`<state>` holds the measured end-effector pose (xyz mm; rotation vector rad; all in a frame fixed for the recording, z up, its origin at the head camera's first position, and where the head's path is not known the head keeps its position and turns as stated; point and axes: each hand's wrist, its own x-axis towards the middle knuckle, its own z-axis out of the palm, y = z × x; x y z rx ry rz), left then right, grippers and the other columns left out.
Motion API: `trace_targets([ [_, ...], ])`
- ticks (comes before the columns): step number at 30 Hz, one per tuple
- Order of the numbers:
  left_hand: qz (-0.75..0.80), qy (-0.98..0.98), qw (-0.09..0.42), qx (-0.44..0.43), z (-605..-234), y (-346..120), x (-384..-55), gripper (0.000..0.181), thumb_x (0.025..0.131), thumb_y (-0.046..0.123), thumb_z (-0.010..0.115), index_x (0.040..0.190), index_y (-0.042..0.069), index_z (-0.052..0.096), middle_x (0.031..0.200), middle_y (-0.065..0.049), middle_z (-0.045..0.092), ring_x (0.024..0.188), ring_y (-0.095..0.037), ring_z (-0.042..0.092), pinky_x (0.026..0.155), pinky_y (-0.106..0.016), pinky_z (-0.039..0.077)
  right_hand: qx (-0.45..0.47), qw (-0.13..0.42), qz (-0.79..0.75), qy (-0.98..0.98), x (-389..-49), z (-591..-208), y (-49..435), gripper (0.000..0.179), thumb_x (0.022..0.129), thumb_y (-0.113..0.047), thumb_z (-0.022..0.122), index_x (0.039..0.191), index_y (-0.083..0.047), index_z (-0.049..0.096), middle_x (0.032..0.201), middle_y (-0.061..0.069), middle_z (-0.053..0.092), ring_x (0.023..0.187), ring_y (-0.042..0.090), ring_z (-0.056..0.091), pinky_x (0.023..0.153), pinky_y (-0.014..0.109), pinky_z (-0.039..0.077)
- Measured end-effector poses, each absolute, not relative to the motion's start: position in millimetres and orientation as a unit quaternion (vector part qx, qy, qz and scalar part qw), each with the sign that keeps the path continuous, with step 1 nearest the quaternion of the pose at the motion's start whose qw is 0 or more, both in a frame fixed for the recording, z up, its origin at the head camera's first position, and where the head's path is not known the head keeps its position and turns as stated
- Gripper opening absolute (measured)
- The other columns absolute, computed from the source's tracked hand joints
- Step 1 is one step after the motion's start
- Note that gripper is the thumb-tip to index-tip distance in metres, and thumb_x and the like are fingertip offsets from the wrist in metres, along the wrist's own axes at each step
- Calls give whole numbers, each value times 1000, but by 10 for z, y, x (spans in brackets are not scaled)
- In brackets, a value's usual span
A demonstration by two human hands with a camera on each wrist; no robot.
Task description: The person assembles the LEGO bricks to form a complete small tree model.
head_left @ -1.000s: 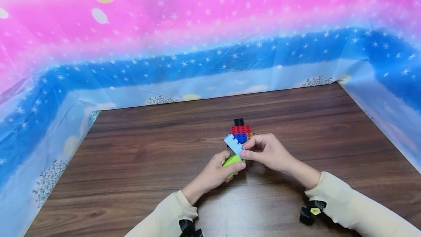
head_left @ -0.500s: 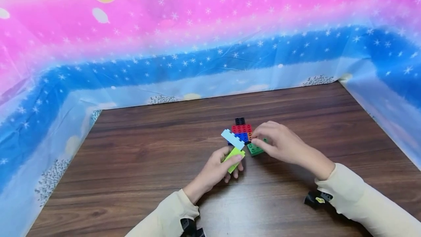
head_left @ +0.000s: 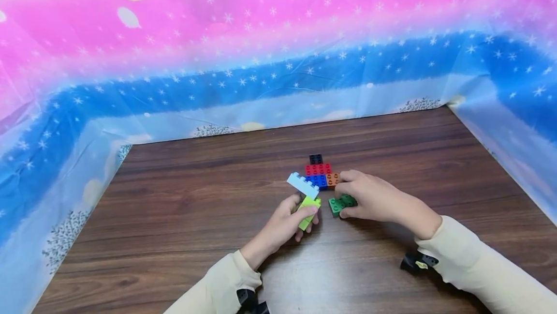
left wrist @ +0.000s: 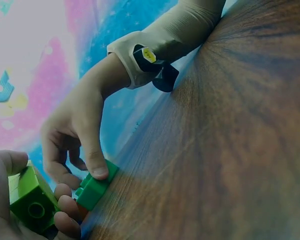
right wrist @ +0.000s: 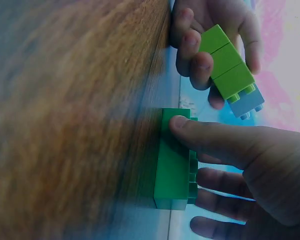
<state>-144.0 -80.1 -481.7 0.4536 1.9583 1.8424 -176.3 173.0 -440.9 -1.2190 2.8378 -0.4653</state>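
Observation:
My left hand (head_left: 285, 217) grips a stack of lime green bricks (right wrist: 225, 62) between thumb and fingers, held above the table. A long light blue brick (head_left: 302, 186) is joined to the stack's far end and juts out at an angle to the left. My right hand (head_left: 376, 199) pinches a dark green brick (head_left: 334, 207) low at the table, its studs facing up. In the right wrist view the thumb lies along one side of that green brick (right wrist: 172, 172), with fingers beyond the studs on the other.
Just past the hands lies a flat group of bricks: a blue brick (head_left: 321, 181), an orange one (head_left: 332, 179), a red one (head_left: 317, 169) and a black one (head_left: 315, 158). The brown wooden table (head_left: 196, 198) is bordered by a patterned cloth (head_left: 278, 86) at the back and sides.
My right hand has left the light blue brick and moved right, down onto the dark green brick, which has come slightly nearer. The left hand keeps its grip, its bricks turned slightly.

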Motion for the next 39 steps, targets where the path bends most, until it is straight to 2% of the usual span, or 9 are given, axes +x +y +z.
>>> trace_targets([
  [7,638,727,194,166,-4830,-796,-1435,25,107,25,61,107,0,61,83,-3,62,63,-13,53,47,-23,44,-378,85,-214,897,-1784,-4433,1735,35,91,-16,85,120,-13,66,108,-3,70,87,8,61,74,33,55],
  [10,637,729,192,164,-4838,-798,-1432,26,107,25,61,101,0,61,79,-3,60,62,-12,51,47,-23,43,-380,57,-276,881,-1801,-4463,1730,35,94,-16,80,126,-9,67,112,-1,72,90,8,63,75,31,56],
  [13,637,729,193,161,-4835,-802,-1425,28,107,27,61,97,1,60,76,-3,57,61,-11,50,47,-23,43,-384,23,-337,859,-1805,-4496,1713,30,97,-17,78,124,-8,70,109,-2,73,89,9,64,73,30,57],
  [18,637,728,196,163,-4825,-803,-1429,27,108,28,60,100,2,58,77,-3,57,60,-11,48,48,-23,43,-373,63,-419,825,-1780,-4505,1662,23,101,-21,75,121,-11,71,98,-6,72,84,10,67,70,30,60],
  [20,638,726,197,167,-4827,-802,-1436,27,109,28,60,102,2,57,78,-4,56,60,-11,48,48,-23,42,-369,84,-434,818,-1772,-4504,1643,24,102,-22,73,123,-11,71,100,-6,74,86,11,69,71,31,60],
  [24,643,721,194,170,-4844,-800,-1441,27,108,28,61,104,1,57,78,-4,56,59,-11,47,48,-22,41,-368,110,-439,812,-1770,-4528,1624,28,106,-23,68,129,-8,68,102,-1,74,85,13,68,71,32,60],
  [29,649,717,196,165,-4865,-785,-1439,25,107,26,63,105,2,60,76,-3,56,58,-12,47,48,-22,40,-353,153,-458,801,-1765,-4565,1632,28,109,-22,62,131,-5,65,92,3,68,76,16,64,65,31,57],
  [35,659,708,197,162,-4865,-797,-1435,24,107,25,64,110,1,59,74,-5,55,58,-13,46,48,-22,39,-356,181,-477,783,-1779,-4596,1624,29,109,-22,61,132,-4,64,87,3,63,71,18,58,61,29,51],
  [39,659,707,193,169,-4849,-804,-1447,25,107,25,64,112,1,58,73,-4,54,57,-12,46,48,-22,39,-366,192,-485,771,-1799,-4594,1622,31,110,-20,59,135,-1,62,87,4,64,70,22,58,60,30,52],
])
